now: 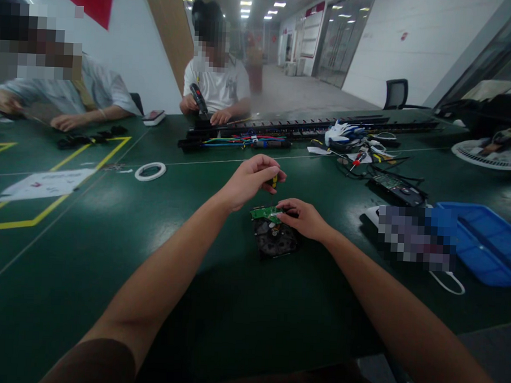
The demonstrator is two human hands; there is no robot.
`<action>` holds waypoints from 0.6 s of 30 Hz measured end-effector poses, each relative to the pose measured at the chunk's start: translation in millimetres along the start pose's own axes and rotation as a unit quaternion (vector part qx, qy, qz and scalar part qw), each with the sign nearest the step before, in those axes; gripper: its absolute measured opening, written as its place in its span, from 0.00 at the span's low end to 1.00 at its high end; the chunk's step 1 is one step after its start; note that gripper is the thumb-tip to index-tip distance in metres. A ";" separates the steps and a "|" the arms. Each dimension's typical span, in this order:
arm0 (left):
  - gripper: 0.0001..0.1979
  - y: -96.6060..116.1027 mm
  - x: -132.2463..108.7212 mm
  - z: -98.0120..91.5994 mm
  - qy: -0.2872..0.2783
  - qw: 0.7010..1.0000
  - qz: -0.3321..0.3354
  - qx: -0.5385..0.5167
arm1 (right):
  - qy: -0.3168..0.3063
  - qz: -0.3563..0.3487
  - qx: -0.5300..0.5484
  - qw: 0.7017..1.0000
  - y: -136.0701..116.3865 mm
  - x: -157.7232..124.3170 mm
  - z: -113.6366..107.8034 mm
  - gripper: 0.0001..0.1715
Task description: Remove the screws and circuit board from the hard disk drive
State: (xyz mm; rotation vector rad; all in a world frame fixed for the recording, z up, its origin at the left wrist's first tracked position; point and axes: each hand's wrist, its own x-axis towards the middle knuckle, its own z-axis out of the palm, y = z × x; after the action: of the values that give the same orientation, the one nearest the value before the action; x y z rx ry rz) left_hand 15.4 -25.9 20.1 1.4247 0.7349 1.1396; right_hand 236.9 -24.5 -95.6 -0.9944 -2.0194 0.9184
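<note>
A hard drive (275, 241) lies on the green table in front of me, its green circuit board (263, 214) facing up along the far edge. My right hand (302, 217) grips it at the right far corner, fingertips resting on the board. Just above and beyond the drive, my left hand (252, 182) is closed around a small yellow-and-black handle (274, 182), which looks like a screwdriver's. Fingers cover most of that handle, and I cannot make out its tip.
Right of me are a blue tray (482, 241), a blurred-out packet (414, 235) and another circuit-board device (397, 187). Gloves (345, 133) and tools lie farther back. A white ring (150, 171) sits to the left. Across the table, one person (218, 82) holds a power driver (198, 98); another sits left.
</note>
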 end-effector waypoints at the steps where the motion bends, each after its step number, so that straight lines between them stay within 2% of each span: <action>1: 0.08 0.4 0.1 0.2 0.000 1.000 -0.003 -0.002 | 0.002 0.000 0.000 1.000 -0.1 -0.2 0.2 0.16; 5: 0.04 2.1 0.2 -0.2 0.005 1.000 -0.001 0.018 | 0.001 0.001 0.012 1.000 0.4 -0.7 0.7 0.17; 11: 0.09 2.4 0.2 -2.4 0.016 0.998 0.010 0.055 | 0.000 -0.001 0.017 1.000 2.5 -0.7 0.7 0.16; 18: 0.08 2.3 -0.3 -0.3 -0.012 1.000 0.014 0.000 | -0.001 0.000 0.007 1.000 0.1 -0.3 -0.1 0.16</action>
State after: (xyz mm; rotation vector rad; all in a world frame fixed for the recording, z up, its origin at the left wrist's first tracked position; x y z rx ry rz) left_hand 14.6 -26.5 22.2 1.4506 0.6998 1.1420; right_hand 237.1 -24.6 -95.7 -0.9872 -2.0121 0.9323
